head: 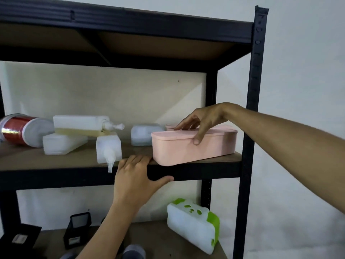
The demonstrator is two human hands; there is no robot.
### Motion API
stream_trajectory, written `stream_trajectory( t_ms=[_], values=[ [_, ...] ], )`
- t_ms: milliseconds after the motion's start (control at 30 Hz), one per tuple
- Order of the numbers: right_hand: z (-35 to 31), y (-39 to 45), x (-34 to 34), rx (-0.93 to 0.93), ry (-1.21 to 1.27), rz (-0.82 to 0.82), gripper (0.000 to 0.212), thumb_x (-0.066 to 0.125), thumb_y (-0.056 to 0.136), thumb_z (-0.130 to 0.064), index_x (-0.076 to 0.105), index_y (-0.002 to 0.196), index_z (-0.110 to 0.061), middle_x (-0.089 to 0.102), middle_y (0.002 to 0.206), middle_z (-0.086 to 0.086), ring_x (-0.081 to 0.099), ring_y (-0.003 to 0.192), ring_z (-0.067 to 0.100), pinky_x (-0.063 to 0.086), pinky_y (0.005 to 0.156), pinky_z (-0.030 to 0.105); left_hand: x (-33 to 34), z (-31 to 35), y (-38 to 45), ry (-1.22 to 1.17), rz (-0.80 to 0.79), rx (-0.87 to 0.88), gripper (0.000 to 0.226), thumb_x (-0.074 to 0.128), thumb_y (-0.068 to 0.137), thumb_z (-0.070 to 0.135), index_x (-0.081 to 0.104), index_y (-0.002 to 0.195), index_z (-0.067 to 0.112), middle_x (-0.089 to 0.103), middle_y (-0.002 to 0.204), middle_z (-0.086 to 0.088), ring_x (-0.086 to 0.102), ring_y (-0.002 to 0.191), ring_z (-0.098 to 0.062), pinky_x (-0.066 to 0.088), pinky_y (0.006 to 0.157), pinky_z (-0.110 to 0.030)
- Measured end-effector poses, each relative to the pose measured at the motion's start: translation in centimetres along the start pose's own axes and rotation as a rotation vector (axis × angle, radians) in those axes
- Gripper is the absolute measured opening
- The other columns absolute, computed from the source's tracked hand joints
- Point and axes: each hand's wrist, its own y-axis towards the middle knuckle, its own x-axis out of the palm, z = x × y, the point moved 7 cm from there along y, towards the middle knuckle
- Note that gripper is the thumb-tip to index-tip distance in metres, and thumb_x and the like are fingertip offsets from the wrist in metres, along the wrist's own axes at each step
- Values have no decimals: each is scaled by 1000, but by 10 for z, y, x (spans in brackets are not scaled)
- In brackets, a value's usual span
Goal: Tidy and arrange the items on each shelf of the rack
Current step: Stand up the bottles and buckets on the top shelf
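Our left hand (136,176) lies spread over the middle shelf's (56,161) front edge, steadying us, we judge. Further right, our right hand (201,120) clasps the lidded pink plastic box (186,146) at that shelf's front right corner, thumb against its side, probably to square it.

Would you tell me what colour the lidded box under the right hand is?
Pale pink box, head view.
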Motion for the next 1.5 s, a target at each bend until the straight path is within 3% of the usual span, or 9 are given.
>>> stream_trajectory(
  t_ms=[133,300,400,533,667,933,1100,1333,1500],
  values=[
    [-3,4,-1,-14,-16,28,95,97,50,-55,61,138,-47,61,139,-14,58,125,4,43,106,23,0,0,0,13,-15,-6,82,48,66,94,71,100,23,71,95,6,65,97,-17,45,93,-36],
    [2,-1,-11,25,18,100,87,88,57,-53,62,139,-39,65,129,-12,64,109,0,47,101,27,1,-1,-1,21,-23,-13,89,47,65,95,71,112,23,72,107,4,65,106,-17,43,99,-37],
    [16,-3,-18,84,18,145,91,86,58,-57,60,142,-36,64,132,-9,60,109,2,47,88,27,2,0,-1,20,-24,-20,95,44,65,95,71,118,21,72,115,3,64,112,-17,42,103,-37],
    [38,-2,-25,174,-27,183,96,85,54,-65,59,142,-38,65,122,-15,55,127,15,42,114,41,1,0,-1,18,-20,-23,94,44,65,94,72,116,20,73,113,3,65,110,-18,43,101,-37],
    [49,7,-21,235,-63,149,95,86,55,-66,58,142,-39,62,115,-19,53,127,16,39,118,42,0,1,-1,4,-8,-27,93,45,66,93,73,114,18,73,112,2,66,108,-18,43,100,-37],
    [53,14,-15,242,-46,120,94,86,58,-66,57,144,-38,58,131,-10,50,135,19,39,119,43,0,3,-1,17,-45,-37,94,44,65,94,73,115,20,73,114,4,65,110,-17,41,101,-35],
    [25,12,-30,107,-76,233,90,83,60,-71,61,140,-36,67,128,-18,57,125,7,41,108,30,-2,4,-1,24,-47,-34,93,45,66,94,72,117,21,72,115,6,64,111,-14,41,102,-33],
    [-58,44,-45,-180,-61,405,71,78,59,-76,77,117,-35,74,112,-21,66,104,-5,52,100,27,-3,4,-1,7,-49,-38,97,40,64,97,67,125,26,67,126,10,57,121,-10,31,108,-28],
    [-87,90,-31,-201,-73,362,46,86,71,-59,80,107,-32,77,105,-17,70,107,17,58,95,41,-4,4,-1,24,-36,-38,95,41,63,96,67,123,27,69,124,10,59,119,-10,35,108,-29]
  ],
)
